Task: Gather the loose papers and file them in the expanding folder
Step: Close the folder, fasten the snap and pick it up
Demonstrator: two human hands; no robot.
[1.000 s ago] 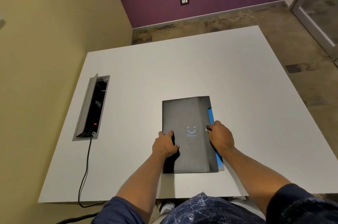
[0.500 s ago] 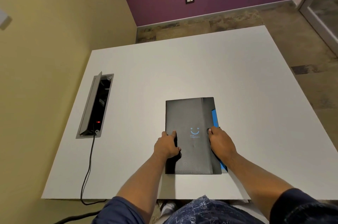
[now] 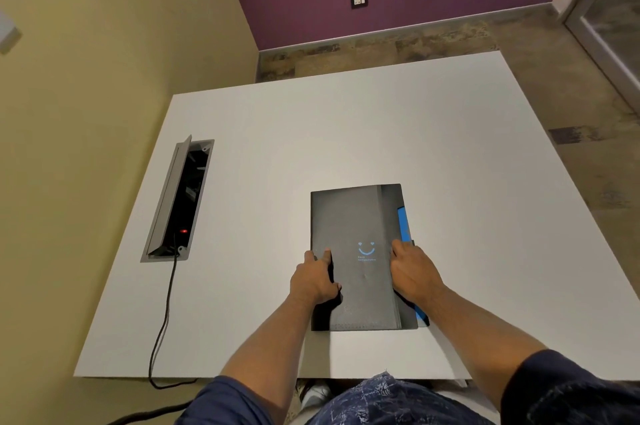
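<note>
From my head view I see a dark grey expanding folder (image 3: pixel 360 234) lying flat on the white tabletop (image 3: pixel 346 133), a blue smiley printed on its cover. My left hand (image 3: pixel 317 280) grips its left edge, thumb on the cover. My right hand (image 3: pixel 414 274) rests on the right side, over a blue strip. An open cable box (image 3: pixel 180 201) sits well left, its black cord (image 3: pixel 162 313) trailing off the near edge.

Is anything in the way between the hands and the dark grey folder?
No. The left hand and right hand already rest on the dark grey folder with the blue smiley; nothing visible lies between.
</note>
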